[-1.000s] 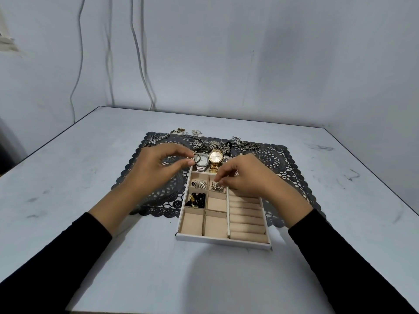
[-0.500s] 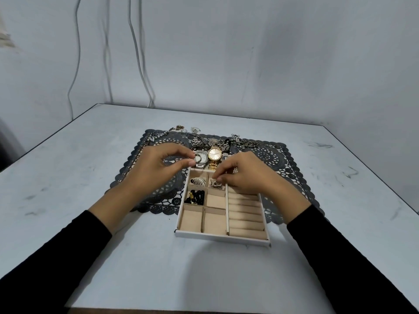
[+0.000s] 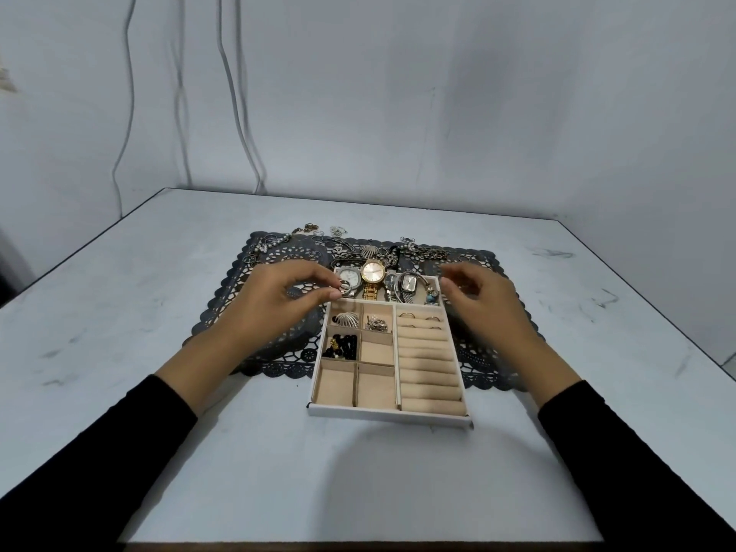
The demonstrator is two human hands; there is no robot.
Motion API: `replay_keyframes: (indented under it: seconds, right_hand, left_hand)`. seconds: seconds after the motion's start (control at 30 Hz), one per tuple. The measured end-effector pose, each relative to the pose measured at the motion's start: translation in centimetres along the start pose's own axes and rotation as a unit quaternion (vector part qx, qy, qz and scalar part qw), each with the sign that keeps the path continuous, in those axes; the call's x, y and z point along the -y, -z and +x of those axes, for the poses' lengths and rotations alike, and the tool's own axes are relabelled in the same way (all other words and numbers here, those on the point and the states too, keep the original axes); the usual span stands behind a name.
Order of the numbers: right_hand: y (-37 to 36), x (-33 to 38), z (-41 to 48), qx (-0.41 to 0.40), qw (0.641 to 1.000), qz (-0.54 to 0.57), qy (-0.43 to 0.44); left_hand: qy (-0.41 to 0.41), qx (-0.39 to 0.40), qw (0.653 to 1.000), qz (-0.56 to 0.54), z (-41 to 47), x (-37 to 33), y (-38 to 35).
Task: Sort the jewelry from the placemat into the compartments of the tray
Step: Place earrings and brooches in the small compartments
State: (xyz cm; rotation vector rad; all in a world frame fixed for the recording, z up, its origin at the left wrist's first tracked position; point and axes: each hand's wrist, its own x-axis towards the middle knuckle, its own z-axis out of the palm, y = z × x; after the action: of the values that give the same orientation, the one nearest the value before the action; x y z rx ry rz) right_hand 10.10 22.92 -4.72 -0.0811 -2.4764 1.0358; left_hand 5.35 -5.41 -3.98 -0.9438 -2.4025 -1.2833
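a: risk from here?
b: left hand (image 3: 286,298) hangs at the tray's (image 3: 388,413) far left corner, over the edge of the compartment holding the watches (image 3: 373,274). if the pinch is loose, the small silver hoop (image 3: 343,291) likely drops among them, wrong slot. the tangled chains (image 3: 422,252) on the placemat's (image 3: 255,268) far edge could drag neighbours when lifted.
a: fingers?
b: left thumb and forefinger narrowed to a pinch on the hoop, other fingers curled. right hand (image 3: 480,300) hovers beside the tray's far right corner, fingers loosely curled and gapped, holding nothing i can see.
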Motion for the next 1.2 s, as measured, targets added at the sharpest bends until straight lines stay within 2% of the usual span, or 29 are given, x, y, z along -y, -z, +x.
replay_keyframes:
  seconds: [0.13,0.33,1.0,1.2]
  right_hand:
    - [0.6,-2.3,-0.6,0.029,0.993,-0.113,-0.005]
    - [0.8,-3.8,-1.2,0.07,0.983,-0.172,-0.012]
    - [0.5,-4.0,-1.2,0.077,0.979,-0.186,-0.012]
    - [0.6,-4.3,-1.1,0.076,0.98,-0.182,-0.014]
  left_hand:
    - [0.013,0.04,0.999,0.004,0.0,0.0,0.1]
    - [0.014,0.076,0.997,0.014,-0.1,0.0,0.2]
    - [0.073,0.134,0.987,0.044,0.1,0.4,0.5]
    - [0.086,0.106,0.99,0.019,0.2,0.6,0.3]
